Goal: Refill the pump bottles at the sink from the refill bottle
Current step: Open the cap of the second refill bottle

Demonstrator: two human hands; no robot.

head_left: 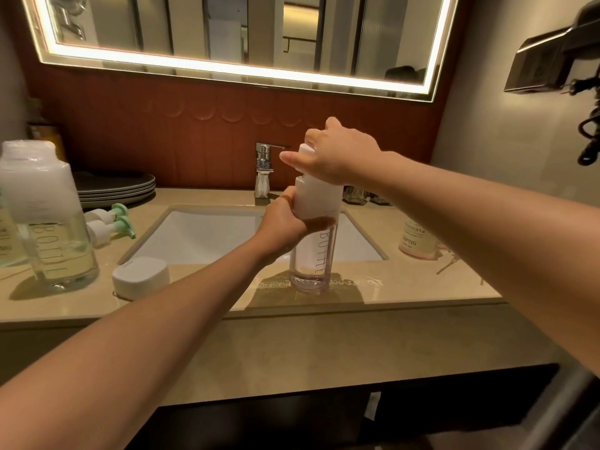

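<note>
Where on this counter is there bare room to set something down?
Bare: the front strip between the held pump bottle and the labelled bottle on the right, and the back ledge between the plates and the faucet. Crowded: the left end, with the big clear bottle, loose pump heads and white box.

Bathroom vanity, backlit mirror (240,30) on red tiled wall (162,141), white sink (207,232) with chrome tap (264,170), beige stone counter (324,345), toiletry bottles (48,222), wall-hung hairdryer (552,60) at right

Pump bottle (311,251) and left bottle (55,248) read "BOTTLE" (vertically); right bottle (417,241) reads "YAPING".
</note>
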